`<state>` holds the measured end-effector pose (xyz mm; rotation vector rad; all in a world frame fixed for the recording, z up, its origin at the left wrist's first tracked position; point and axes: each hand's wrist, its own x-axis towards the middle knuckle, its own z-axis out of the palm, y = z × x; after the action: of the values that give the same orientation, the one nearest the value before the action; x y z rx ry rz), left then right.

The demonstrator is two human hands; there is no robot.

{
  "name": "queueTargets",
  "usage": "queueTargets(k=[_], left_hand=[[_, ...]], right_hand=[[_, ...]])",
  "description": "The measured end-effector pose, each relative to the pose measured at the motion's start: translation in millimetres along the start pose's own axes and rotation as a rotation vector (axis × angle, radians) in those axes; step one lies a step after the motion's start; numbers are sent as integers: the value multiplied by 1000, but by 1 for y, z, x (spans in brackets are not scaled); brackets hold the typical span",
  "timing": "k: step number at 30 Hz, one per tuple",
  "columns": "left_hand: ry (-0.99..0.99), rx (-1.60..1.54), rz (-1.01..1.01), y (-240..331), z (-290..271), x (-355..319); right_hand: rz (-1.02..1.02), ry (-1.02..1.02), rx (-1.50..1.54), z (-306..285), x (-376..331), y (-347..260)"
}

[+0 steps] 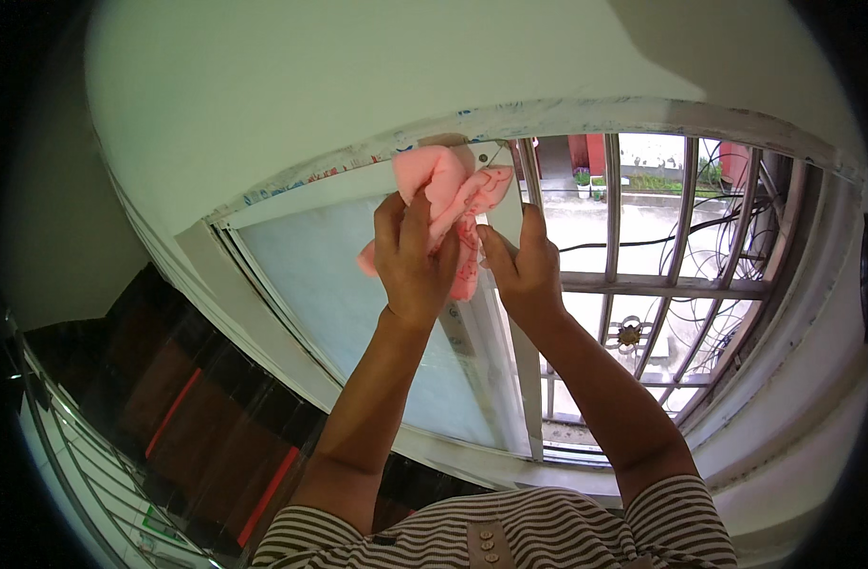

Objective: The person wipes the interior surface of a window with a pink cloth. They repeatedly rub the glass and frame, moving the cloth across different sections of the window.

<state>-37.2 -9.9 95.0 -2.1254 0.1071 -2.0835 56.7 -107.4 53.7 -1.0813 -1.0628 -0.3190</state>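
Evidently both hands are up at the window, side by side over the sash (526, 389). The cloth (432, 171), pink and fluffy with a darker pattern on some folds, is bunched against the far end of the sash, left of its right edge. The left hand (413, 270) grips it: the fingers are bent into the folds, and parts of the cloth stick out beyond them on the far side, to the left, and to the right, where one fold hangs toward the near side.

The right hand (530, 275) is just right of the cloth, at the edge of the sash. Its thumb points left toward the cloth and its index finger points to the far side; the other fingers are hidden, so whether they close on the sash one cannot tell.

Left of and beneath the left forearm is the frosted pane (310, 275). Blue and red marks run along the far strip (329, 171) of the frame. On the right, metal bars (612, 209) cross the opening, with a flower-shaped ornament (628, 333) on the near part. Beyond them show dark cables (704, 224), pale ground and green plants (657, 184). Near left are a metal railing (71, 427) and a dark surface with red strips (173, 412). The person wears a striped shirt (566, 531).
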Motion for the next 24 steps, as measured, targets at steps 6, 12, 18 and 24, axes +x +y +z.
queueTargets(k=[6,12,18,24], left_hand=[[76,31,40,-12,9,-6],[37,15,62,-12,5,-2],[31,35,-20,-30,-8,-8],[32,145,-163,-83,-32,-29]], right_hand=[[38,31,-16,4,-3,0],[43,58,21,0,-2,-2],[78,40,98,3,-1,-7],[107,66,68,6,-2,-12]])
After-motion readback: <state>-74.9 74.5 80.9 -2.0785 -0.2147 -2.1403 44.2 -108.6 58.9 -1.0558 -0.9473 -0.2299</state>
